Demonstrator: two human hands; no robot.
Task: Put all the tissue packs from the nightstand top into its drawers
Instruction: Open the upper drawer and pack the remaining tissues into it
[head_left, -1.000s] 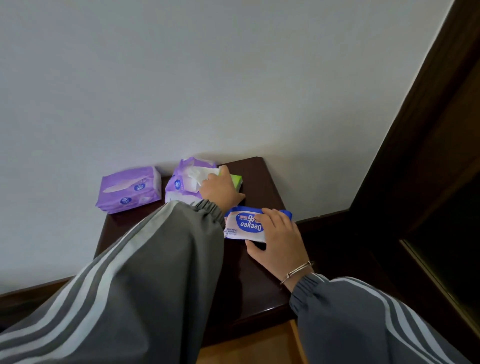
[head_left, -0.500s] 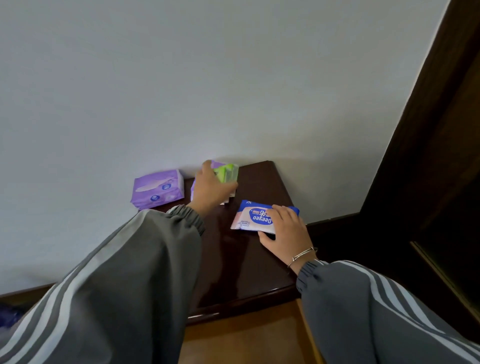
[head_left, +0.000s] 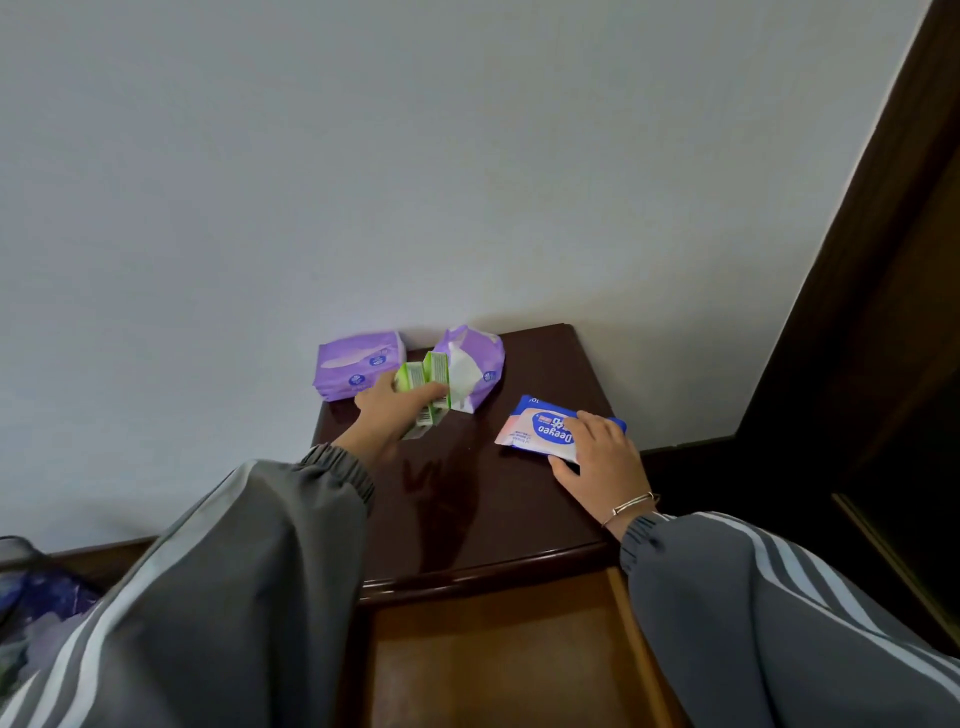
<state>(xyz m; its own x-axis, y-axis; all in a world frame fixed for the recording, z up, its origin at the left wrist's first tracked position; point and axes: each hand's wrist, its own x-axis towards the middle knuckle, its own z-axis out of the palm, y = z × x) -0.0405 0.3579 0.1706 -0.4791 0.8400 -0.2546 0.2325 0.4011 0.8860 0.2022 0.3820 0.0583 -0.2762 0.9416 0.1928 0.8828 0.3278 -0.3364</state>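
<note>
My left hand (head_left: 392, 413) grips two small green tissue packs (head_left: 423, 376), lifted a little above the dark nightstand top (head_left: 467, 499). Behind it a sealed purple tissue pack (head_left: 358, 364) leans against the wall at the back left. An opened purple pack (head_left: 475, 369) with white tissue sticking out lies just right of the green packs. My right hand (head_left: 597, 452) rests on a blue and pink wet-wipe pack (head_left: 545, 428) on the right side of the top, fingers curled over its near edge.
A drawer (head_left: 493, 660) stands pulled out below the nightstand's front edge, its light wooden bottom showing. A white wall (head_left: 415, 156) rises behind. Dark wooden furniture (head_left: 857, 364) stands at the right. A mesh bin with dark contents (head_left: 26, 587) sits at the lower left.
My left hand has drawn the green packs back toward me and left, uncovering the opened purple pack. My right hand stays on the wet-wipe pack. The open drawer has come into view.
</note>
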